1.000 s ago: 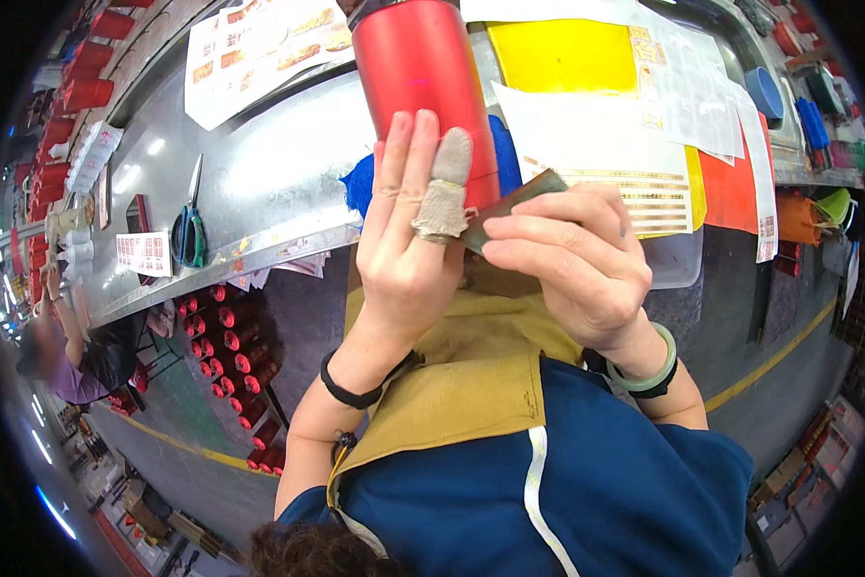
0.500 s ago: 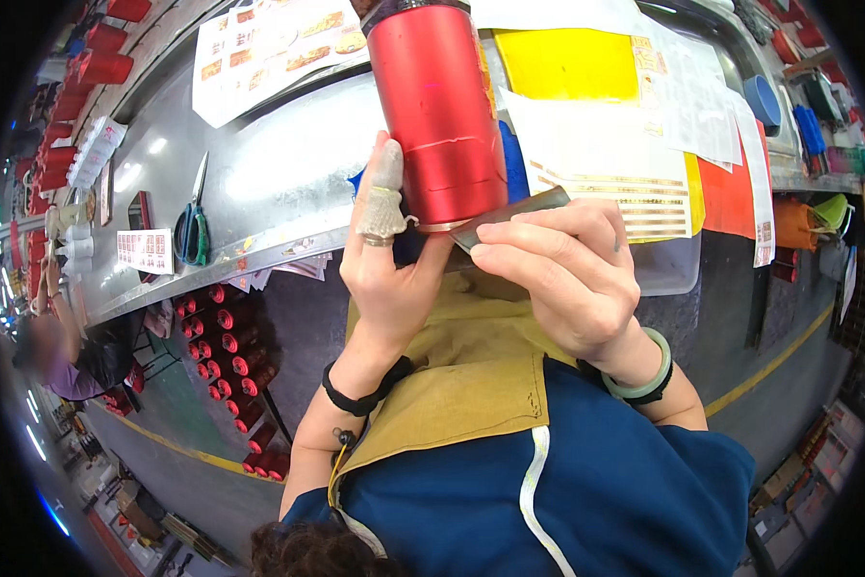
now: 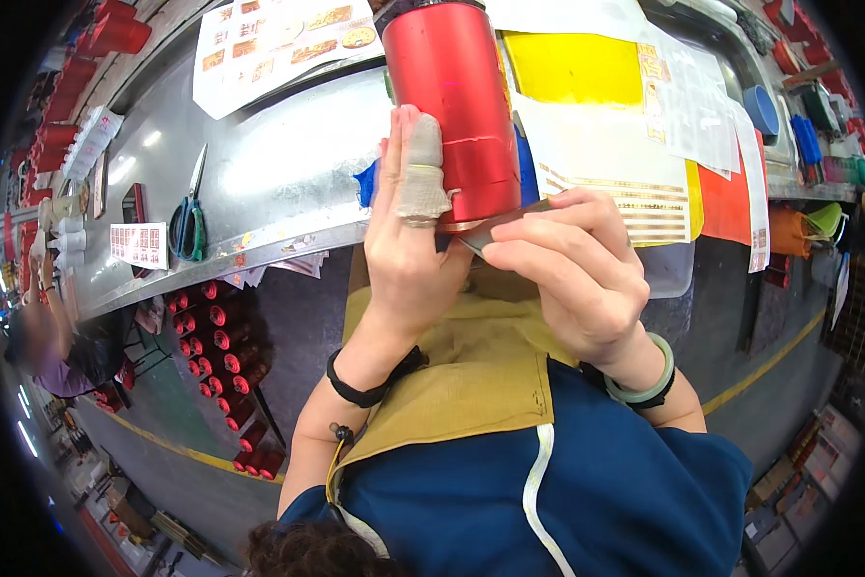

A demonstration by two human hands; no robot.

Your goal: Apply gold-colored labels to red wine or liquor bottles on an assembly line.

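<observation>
A red metal cylinder [image 3: 449, 106] lies lengthwise in front of me over a blue support [image 3: 527, 168], its near end overhanging the table edge. My left hand [image 3: 408, 240] rests along its left side with fingers extended. A pale wrap covers one finger, and the thumb tip is near the cylinder's near rim. In my right hand [image 3: 582, 255] a dark flat strip [image 3: 505, 219] is pinched between thumb and fingers, set against that rim. The fingers partly hide the strip, so its exact kind cannot be told.
Scissors with dark green handles [image 3: 188, 231] lie on the metal table [image 3: 288, 144] at left. Printed sheets [image 3: 279, 48], a yellow sheet [image 3: 572, 67] and a red sheet [image 3: 728, 197] surround the cylinder. Several red cylinders [image 3: 223, 338] stand below at left. Another person [image 3: 62, 351] is at far left.
The cylinder has shifted slightly right and turned a little. My left hand moved right with its fingers closer together. The dark strip has tilted flatter along the rim, more covered by my right fingers.
</observation>
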